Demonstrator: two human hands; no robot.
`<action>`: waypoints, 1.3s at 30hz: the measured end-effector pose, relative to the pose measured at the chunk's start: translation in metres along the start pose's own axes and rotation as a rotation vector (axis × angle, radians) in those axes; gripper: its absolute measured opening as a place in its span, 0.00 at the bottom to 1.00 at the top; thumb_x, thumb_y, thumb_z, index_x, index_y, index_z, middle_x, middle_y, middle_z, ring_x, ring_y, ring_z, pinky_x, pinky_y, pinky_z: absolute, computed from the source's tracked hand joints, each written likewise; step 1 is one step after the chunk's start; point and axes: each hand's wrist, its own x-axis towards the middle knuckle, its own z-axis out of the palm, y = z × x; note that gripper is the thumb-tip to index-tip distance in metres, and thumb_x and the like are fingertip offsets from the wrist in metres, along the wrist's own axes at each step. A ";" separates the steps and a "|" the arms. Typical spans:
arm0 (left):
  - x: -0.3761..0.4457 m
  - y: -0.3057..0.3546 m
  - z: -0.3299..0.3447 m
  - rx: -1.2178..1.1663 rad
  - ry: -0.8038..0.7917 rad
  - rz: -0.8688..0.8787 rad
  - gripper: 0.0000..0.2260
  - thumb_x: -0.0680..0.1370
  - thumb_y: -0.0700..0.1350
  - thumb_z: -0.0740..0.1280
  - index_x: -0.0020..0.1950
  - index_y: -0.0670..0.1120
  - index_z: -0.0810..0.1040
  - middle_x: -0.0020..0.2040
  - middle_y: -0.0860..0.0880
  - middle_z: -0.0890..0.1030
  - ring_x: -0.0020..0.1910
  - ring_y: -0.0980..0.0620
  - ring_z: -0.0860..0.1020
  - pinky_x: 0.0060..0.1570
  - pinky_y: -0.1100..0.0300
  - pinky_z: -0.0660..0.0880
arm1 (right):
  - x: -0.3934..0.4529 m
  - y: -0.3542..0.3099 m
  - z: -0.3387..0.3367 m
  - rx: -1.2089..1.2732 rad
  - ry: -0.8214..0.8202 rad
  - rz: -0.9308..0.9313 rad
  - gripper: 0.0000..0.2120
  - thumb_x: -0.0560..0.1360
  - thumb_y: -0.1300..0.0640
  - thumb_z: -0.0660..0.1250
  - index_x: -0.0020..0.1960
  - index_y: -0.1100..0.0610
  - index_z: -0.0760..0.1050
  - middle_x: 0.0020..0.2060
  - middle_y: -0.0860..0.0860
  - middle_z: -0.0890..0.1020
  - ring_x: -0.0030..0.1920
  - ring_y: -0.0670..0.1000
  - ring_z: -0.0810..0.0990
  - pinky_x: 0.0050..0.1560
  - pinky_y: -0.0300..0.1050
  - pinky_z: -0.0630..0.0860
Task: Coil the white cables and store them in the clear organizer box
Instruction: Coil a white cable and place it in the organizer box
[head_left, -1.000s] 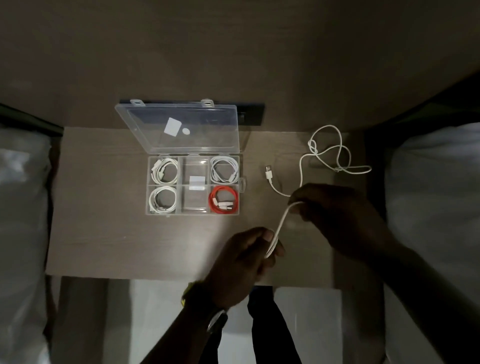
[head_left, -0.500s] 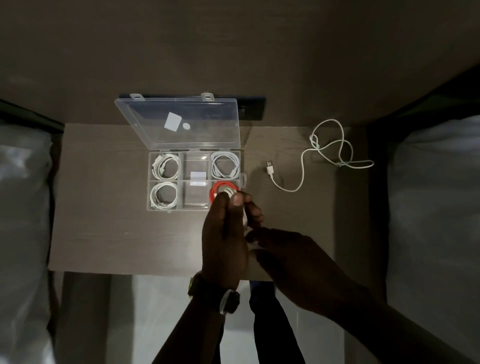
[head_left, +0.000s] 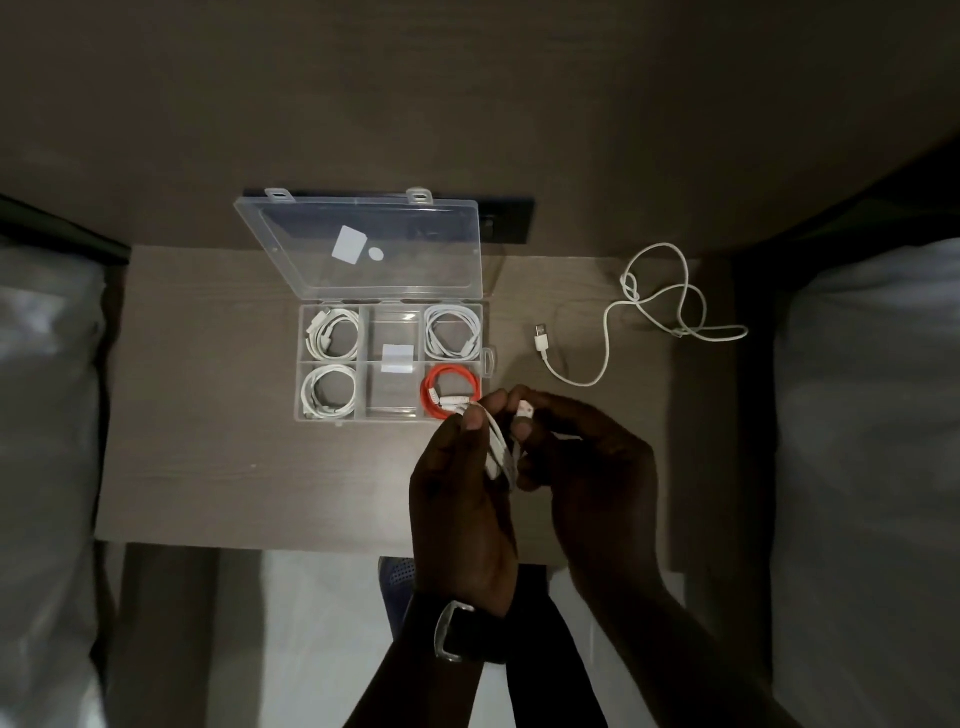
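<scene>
The clear organizer box (head_left: 487, 358) lies open on the small wooden table (head_left: 208, 457), lid (head_left: 363, 244) tilted back. Three compartments hold coiled white cables (head_left: 332, 332); the near right one holds a red cable (head_left: 449, 389); the two middle ones hold no cable. Just in front of the box's right corner, my left hand (head_left: 462, 499) and my right hand (head_left: 587, 467) both grip a coiled white cable (head_left: 501, 452), its plug between my right fingers. A loose white cable (head_left: 608, 332) lies tangled at the table's right.
White bedding lies on the left (head_left: 47, 441) and on the right (head_left: 872, 441) of the table. A dark wall panel (head_left: 509, 223) sits behind the box lid. My legs and a shoe (head_left: 397, 577) show below the table's near edge.
A second ago both hands held a white cable stretched out near the front edge. Since then they have come together by the box's right corner, the cable bunched into a coil between them.
</scene>
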 end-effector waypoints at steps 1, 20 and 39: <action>0.000 -0.001 -0.002 0.010 0.011 0.006 0.13 0.75 0.49 0.64 0.53 0.46 0.83 0.54 0.44 0.84 0.58 0.45 0.81 0.54 0.50 0.75 | -0.006 0.003 0.004 -0.034 -0.035 -0.040 0.12 0.73 0.66 0.71 0.53 0.54 0.84 0.44 0.54 0.85 0.38 0.48 0.84 0.35 0.41 0.78; 0.013 0.006 -0.035 0.189 -0.132 -0.294 0.11 0.80 0.36 0.60 0.61 0.39 0.76 0.61 0.33 0.76 0.59 0.39 0.76 0.63 0.46 0.71 | 0.032 0.023 -0.011 -0.789 -0.205 -0.264 0.12 0.73 0.59 0.73 0.55 0.50 0.83 0.43 0.50 0.88 0.40 0.46 0.85 0.44 0.52 0.82; 0.139 0.006 -0.135 1.213 0.205 0.535 0.11 0.72 0.36 0.70 0.54 0.40 0.80 0.52 0.42 0.82 0.51 0.42 0.79 0.51 0.52 0.74 | 0.108 0.084 0.122 -1.158 -0.480 -0.438 0.10 0.73 0.57 0.69 0.52 0.56 0.82 0.50 0.55 0.85 0.55 0.57 0.81 0.52 0.46 0.75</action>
